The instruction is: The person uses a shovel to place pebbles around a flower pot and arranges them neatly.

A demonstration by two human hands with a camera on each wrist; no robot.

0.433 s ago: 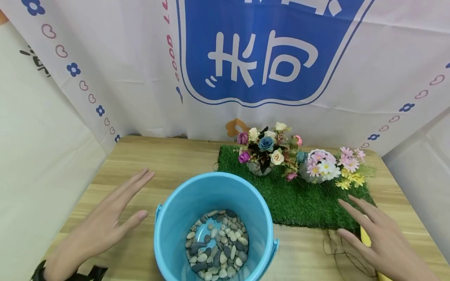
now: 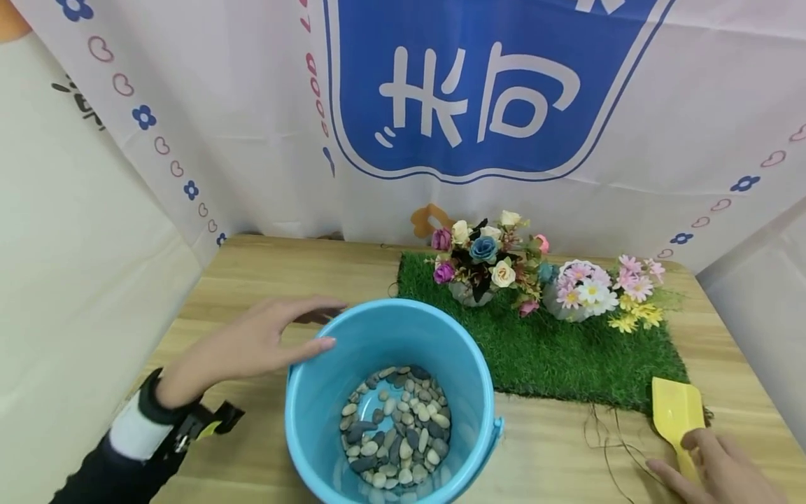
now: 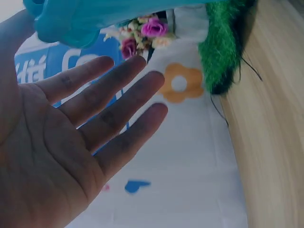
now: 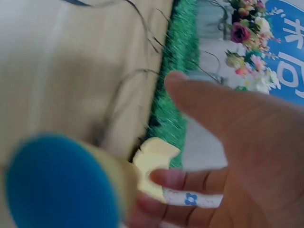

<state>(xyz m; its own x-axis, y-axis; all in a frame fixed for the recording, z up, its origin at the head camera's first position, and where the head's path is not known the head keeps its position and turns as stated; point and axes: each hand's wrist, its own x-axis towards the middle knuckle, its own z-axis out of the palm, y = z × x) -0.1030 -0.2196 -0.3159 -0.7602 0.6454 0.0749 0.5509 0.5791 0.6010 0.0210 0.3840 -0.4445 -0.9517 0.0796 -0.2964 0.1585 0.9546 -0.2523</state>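
A light blue bucket (image 2: 403, 332) with pebbles (image 2: 406, 437) in its bottom stands on the table. My left hand (image 2: 258, 341) is at its left rim, the thumb reaching over the edge and the other fingers outside. In the left wrist view those fingers (image 3: 114, 114) are straight and spread below the bucket wall. At the right, my right hand (image 2: 727, 469) is beside the handle of a yellow toy shovel (image 2: 676, 406). The right wrist view shows the handle's blue end (image 4: 61, 185), fingertips close along the handle and the thumb (image 4: 204, 95) well apart from it.
A green artificial turf mat (image 2: 567, 371) lies behind, bearing a pot of mixed roses (image 2: 485, 262) and a pot of daisies (image 2: 582, 290). Thin dark strings (image 2: 607, 441) lie on the wooden table (image 2: 283, 269) before the mat. A printed cloth (image 2: 271, 161) hangs behind.
My left hand has moved right from over the table to the bucket's rim. My right hand has come down and back to the shovel, whose yellow blade now shows.
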